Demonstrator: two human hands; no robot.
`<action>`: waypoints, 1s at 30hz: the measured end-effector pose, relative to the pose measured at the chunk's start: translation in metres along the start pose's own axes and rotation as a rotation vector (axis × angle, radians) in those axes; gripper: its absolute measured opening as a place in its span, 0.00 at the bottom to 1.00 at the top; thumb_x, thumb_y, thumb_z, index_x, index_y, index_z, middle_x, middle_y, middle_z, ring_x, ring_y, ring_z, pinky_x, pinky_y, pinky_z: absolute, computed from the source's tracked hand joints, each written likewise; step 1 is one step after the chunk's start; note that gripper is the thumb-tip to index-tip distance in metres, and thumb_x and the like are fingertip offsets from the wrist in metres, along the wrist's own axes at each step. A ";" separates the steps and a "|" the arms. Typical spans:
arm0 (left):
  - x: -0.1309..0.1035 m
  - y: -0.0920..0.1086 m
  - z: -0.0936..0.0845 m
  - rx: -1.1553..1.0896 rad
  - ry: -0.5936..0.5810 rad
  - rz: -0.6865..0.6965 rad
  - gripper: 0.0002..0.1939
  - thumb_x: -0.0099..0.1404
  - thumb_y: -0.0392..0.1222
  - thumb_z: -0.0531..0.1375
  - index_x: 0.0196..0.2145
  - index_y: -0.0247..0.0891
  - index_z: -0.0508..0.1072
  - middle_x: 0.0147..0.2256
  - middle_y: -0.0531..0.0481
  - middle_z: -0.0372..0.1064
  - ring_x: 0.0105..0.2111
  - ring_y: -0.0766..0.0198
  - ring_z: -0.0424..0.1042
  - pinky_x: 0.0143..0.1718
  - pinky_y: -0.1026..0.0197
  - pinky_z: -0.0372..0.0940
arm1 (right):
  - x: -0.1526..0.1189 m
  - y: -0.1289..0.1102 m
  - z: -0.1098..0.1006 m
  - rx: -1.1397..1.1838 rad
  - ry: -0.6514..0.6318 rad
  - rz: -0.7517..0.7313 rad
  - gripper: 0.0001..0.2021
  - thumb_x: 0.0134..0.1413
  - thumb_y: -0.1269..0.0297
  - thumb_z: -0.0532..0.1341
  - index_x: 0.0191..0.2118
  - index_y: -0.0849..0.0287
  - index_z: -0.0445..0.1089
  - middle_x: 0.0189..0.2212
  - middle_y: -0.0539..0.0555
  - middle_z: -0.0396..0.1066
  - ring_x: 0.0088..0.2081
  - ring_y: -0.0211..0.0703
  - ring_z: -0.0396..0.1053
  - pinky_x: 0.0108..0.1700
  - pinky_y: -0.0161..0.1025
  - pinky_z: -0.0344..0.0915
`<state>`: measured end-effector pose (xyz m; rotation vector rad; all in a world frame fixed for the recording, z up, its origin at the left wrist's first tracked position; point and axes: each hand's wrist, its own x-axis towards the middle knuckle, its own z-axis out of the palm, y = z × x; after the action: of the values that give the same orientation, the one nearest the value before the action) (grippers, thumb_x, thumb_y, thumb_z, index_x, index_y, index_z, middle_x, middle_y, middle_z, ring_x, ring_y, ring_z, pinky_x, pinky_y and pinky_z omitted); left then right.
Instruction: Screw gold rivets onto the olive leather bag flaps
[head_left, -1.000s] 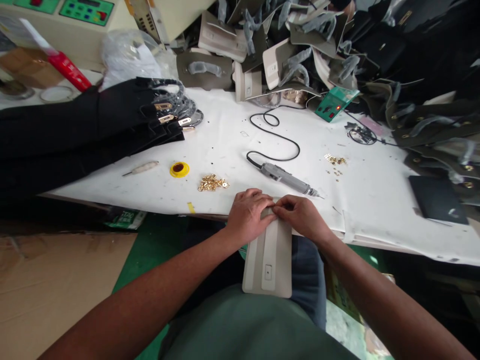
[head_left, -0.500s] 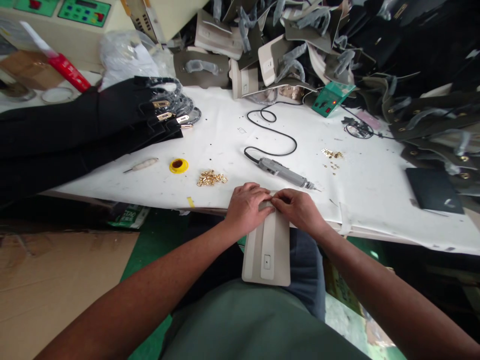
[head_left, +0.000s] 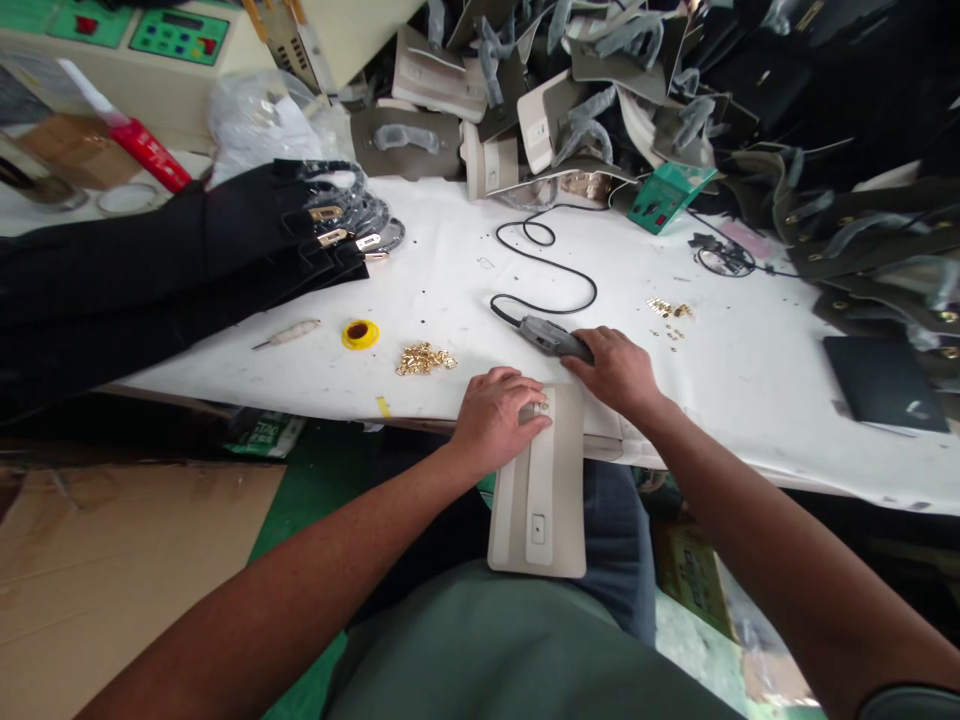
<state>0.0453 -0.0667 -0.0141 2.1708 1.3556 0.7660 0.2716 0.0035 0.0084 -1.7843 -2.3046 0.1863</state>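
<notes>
A beige bag panel [head_left: 566,500] with a pale strap running down it lies over the table's front edge and my lap. My left hand [head_left: 499,410] presses on its far end, the thumb and fingers gripping around a small metal fitting [head_left: 545,407] on the strap. Nearer me, the strap carries a small rectangular plate [head_left: 538,529]. My right hand [head_left: 619,368] is closed over the front part of a grey electric screwdriver [head_left: 544,333], which rests on the white table; its tip is hidden by the hand. A black cord runs from the tool's back end.
Gold fittings [head_left: 424,358] are heaped beside a yellow ring-shaped container [head_left: 360,334] and an awl [head_left: 287,334]. More small gold parts [head_left: 670,308] lie to the right. A green control box [head_left: 670,197] stands behind. Black pieces [head_left: 172,240] cover the left; bag parts [head_left: 435,80] pile up at the back.
My right hand has left the far end of the panel and moved up and right onto the electric screwdriver. My left hand stays on the panel.
</notes>
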 end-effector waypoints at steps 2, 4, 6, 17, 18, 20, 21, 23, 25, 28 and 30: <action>0.000 0.000 0.000 -0.010 -0.003 -0.005 0.11 0.60 0.44 0.71 0.41 0.47 0.80 0.51 0.56 0.79 0.57 0.51 0.68 0.55 0.44 0.62 | 0.001 0.003 -0.007 0.167 -0.005 0.051 0.16 0.62 0.53 0.63 0.50 0.56 0.75 0.40 0.58 0.76 0.40 0.53 0.71 0.40 0.45 0.66; 0.000 0.001 -0.001 -0.021 -0.001 -0.001 0.11 0.60 0.44 0.71 0.41 0.47 0.80 0.51 0.56 0.79 0.57 0.51 0.68 0.55 0.44 0.62 | -0.005 0.001 -0.019 0.484 0.014 0.127 0.18 0.63 0.48 0.60 0.48 0.56 0.74 0.36 0.55 0.75 0.35 0.48 0.71 0.37 0.43 0.67; 0.000 0.001 -0.001 -0.027 -0.002 0.003 0.11 0.60 0.44 0.71 0.42 0.47 0.80 0.51 0.55 0.79 0.57 0.51 0.68 0.56 0.44 0.62 | -0.013 -0.009 -0.033 0.851 0.082 0.172 0.21 0.65 0.43 0.55 0.47 0.55 0.71 0.35 0.54 0.74 0.33 0.46 0.72 0.35 0.43 0.69; 0.000 0.002 -0.001 -0.016 -0.002 -0.004 0.12 0.61 0.43 0.71 0.42 0.48 0.79 0.51 0.56 0.79 0.57 0.52 0.68 0.56 0.46 0.61 | -0.029 -0.095 -0.021 1.285 0.508 0.193 0.19 0.58 0.47 0.66 0.30 0.52 0.59 0.20 0.45 0.59 0.20 0.37 0.62 0.21 0.36 0.65; 0.000 0.002 -0.002 -0.017 -0.002 -0.004 0.12 0.60 0.43 0.71 0.42 0.48 0.79 0.51 0.56 0.79 0.57 0.52 0.68 0.56 0.46 0.61 | -0.030 -0.096 -0.018 1.277 0.506 0.186 0.19 0.58 0.47 0.66 0.29 0.52 0.59 0.20 0.45 0.59 0.20 0.37 0.62 0.21 0.36 0.65; -0.001 0.002 -0.002 -0.020 -0.002 -0.007 0.12 0.61 0.43 0.71 0.42 0.48 0.79 0.51 0.56 0.79 0.57 0.52 0.68 0.56 0.45 0.61 | -0.030 -0.097 -0.014 1.257 0.504 0.177 0.19 0.58 0.47 0.66 0.29 0.52 0.59 0.20 0.45 0.60 0.19 0.38 0.62 0.20 0.36 0.64; -0.001 0.002 -0.002 -0.022 -0.004 -0.009 0.11 0.61 0.43 0.71 0.42 0.48 0.79 0.51 0.56 0.79 0.57 0.52 0.68 0.57 0.45 0.61 | -0.031 -0.097 -0.012 1.244 0.503 0.171 0.19 0.58 0.47 0.66 0.29 0.52 0.59 0.20 0.45 0.60 0.19 0.38 0.62 0.19 0.36 0.64; -0.001 0.002 -0.002 -0.027 -0.009 -0.012 0.11 0.61 0.44 0.71 0.42 0.48 0.79 0.51 0.55 0.79 0.58 0.51 0.67 0.57 0.45 0.61 | -0.031 -0.097 -0.010 1.220 0.505 0.152 0.20 0.59 0.46 0.65 0.28 0.52 0.59 0.20 0.45 0.60 0.19 0.38 0.62 0.19 0.36 0.64; -0.001 0.002 -0.002 -0.029 -0.012 -0.013 0.11 0.61 0.44 0.70 0.42 0.48 0.79 0.51 0.54 0.79 0.58 0.51 0.67 0.57 0.45 0.62 | -0.031 -0.098 -0.009 1.200 0.518 0.136 0.21 0.58 0.46 0.65 0.26 0.52 0.58 0.20 0.46 0.60 0.19 0.38 0.62 0.20 0.37 0.64; -0.001 0.002 -0.001 -0.027 -0.006 -0.007 0.11 0.61 0.44 0.70 0.42 0.48 0.79 0.51 0.55 0.79 0.58 0.51 0.67 0.57 0.45 0.61 | -0.031 -0.098 -0.006 1.179 0.531 0.134 0.23 0.58 0.45 0.65 0.25 0.52 0.57 0.20 0.47 0.61 0.19 0.38 0.62 0.20 0.37 0.64; -0.001 0.001 -0.001 -0.027 0.001 -0.002 0.11 0.61 0.44 0.71 0.41 0.48 0.78 0.51 0.55 0.79 0.57 0.51 0.68 0.56 0.45 0.61 | -0.031 -0.099 -0.004 1.172 0.530 0.134 0.23 0.58 0.44 0.65 0.25 0.52 0.57 0.20 0.47 0.61 0.20 0.38 0.63 0.20 0.37 0.64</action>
<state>0.0451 -0.0678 -0.0123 2.1484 1.3399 0.7797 0.1876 -0.0515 0.0324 -1.1296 -1.2158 0.7756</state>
